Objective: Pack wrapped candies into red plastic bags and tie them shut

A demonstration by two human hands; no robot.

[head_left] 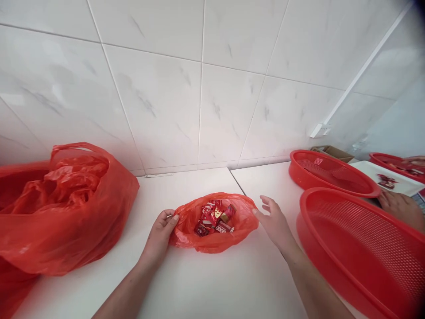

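The head-worn camera looks forward and down from close above the person's left hand (pixel 159 235) and right hand (pixel 274 223), across a white counter (pixel 199 283) toward a tiled wall (pixel 159 102) filling the upper frame. The far upper right corner seems partly shaded.

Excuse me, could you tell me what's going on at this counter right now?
A person's left hand holds the edge of a small red bag of wrapped sweets, and the right hand is open at its other side, on a white counter. A large red bag lies to the left, red baskets to the right.
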